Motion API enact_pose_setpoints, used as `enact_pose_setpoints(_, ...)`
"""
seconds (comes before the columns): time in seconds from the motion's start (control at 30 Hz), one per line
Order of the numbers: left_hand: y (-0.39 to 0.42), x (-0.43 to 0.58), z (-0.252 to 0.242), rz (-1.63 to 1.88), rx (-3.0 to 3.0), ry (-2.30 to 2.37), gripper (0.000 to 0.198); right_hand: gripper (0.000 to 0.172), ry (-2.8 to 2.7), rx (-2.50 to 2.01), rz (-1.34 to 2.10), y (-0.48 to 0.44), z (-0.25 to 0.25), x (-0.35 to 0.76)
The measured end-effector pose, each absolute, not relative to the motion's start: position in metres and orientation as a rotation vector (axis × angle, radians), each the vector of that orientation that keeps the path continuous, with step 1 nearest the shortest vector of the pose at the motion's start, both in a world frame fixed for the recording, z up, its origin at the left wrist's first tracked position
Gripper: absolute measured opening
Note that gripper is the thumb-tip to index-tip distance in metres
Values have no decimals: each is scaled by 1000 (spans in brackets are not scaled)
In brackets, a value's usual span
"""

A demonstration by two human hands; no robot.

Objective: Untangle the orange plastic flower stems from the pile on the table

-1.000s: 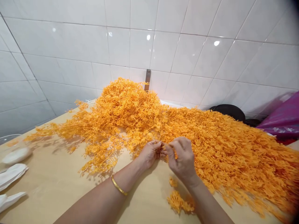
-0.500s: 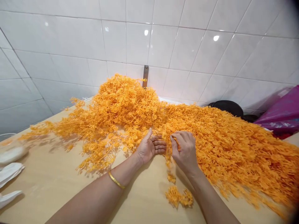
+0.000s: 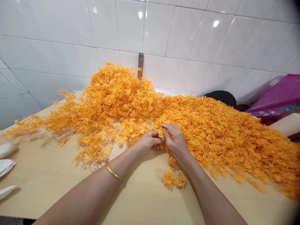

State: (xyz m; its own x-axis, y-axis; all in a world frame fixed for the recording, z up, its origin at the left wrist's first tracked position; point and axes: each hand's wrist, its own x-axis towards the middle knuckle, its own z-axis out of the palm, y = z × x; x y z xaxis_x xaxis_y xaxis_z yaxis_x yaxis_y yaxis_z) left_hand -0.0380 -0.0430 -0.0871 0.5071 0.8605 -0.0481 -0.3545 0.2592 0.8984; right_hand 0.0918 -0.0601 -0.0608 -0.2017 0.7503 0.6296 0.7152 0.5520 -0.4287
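My left hand (image 3: 150,140), with a gold bangle (image 3: 114,171) on its forearm, is closed with thumb and fingers pinched on an orange artificial flower sprig. My right hand (image 3: 175,138) pinches the same sprig from the other side, its fingertips close to the left ones. The sprig's thin stem (image 3: 167,149) hangs down between the hands to a small orange floret (image 3: 172,163). Below it, a loose clump of orange florets (image 3: 172,180) lies on the table. Behind the hands rises a tall heap of orange sprigs (image 3: 117,90); the fingers partly hide the held piece.
A wide spread of orange sprigs (image 3: 234,137) covers the table's right side. White items (image 3: 6,167) lie at the left edge of the tan table (image 3: 58,190). A black round object (image 3: 222,97) and a purple bag (image 3: 276,95) sit by the tiled wall (image 3: 187,31).
My left hand has gone from open and spread to pinching the sprig. My right hand has moved in close beside it. The whole view has shifted slightly.
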Motion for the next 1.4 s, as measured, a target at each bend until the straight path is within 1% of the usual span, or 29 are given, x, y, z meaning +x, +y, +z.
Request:
enact_pose_setpoints(0.1, -47, -38, -83, 890, 1061, 636, 15, 22, -1953, -1207, 38, -60, -60, 94)
enact_pose_setpoints(0.27, -56, -34, -73, 813, 973, 585, 14, 22, -1917, -1215, 17, -62, -61, 93)
enact_pose_setpoints(0.47, -60, -34, -55, 921, 830, 644, 14, 15, -1783, -1147, 67, -69, -47, 104)
enact_pose_setpoints(0.53, -56, -42, -46, 980, 825, 634, 15, 16, -1789, -1139, 74, -85, -38, 112)
enact_pose_setpoints(0.63, -50, -56, -36, 1088, 829, 606, 14, 15, -1941, -1134, 116, -123, -34, 116)
enact_pose_setpoints(0.77, -55, -64, -39, 1161, 879, 668, 16, 13, -2295, -1164, 156, -169, -54, 111)
enact_pose_setpoints(0.8, -58, -63, -42, 1171, 888, 709, 17, 11, -2341, -1250, 98, -173, -61, 112)
enact_pose_setpoints(0.87, -65, -60, -49, 1155, 948, 779, 17, 11, -2304, -1356, -166, -169, -73, 120)
enact_pose_setpoints(0.93, -70, -56, -54, 1166, 1029, 850, 16, 17, -2152, -1480, -410, -154, -75, 133)
enact_pose_setpoints(1.0, -73, -53, -56, 1199, 1105, 906, 15, 20, -1996, -1518, -472, -137, -67, 143)
enact_pose_setpoints(1.07, -75, -51, -57, 1233, 1148, 938, 15, 21, -1907, -1463, -349, -125, -53, 145)
enact_pose_setpoints(1.17, -75, -48, -60, 1266, 1124, 950, 16, 25, -1835, -1392, 60, -116, -38, 130)
enact_pose_setpoints(1.27, -74, -48, -66, 1282, 1067, 915, 16, 30, -1806, -1399, 438, -113, -39, 110)
enact_pose_setpoints(1.33, -73, -48, -69, 1281, 1039, 894, 16, 27, -1832, -1399, 575, -113, -45, 101)
enact_pose_setpoints(1.4, -72, -49, -70, 1268, 985, 862, 15, 27, -1831, -1404, 601, -114, -51, 97)
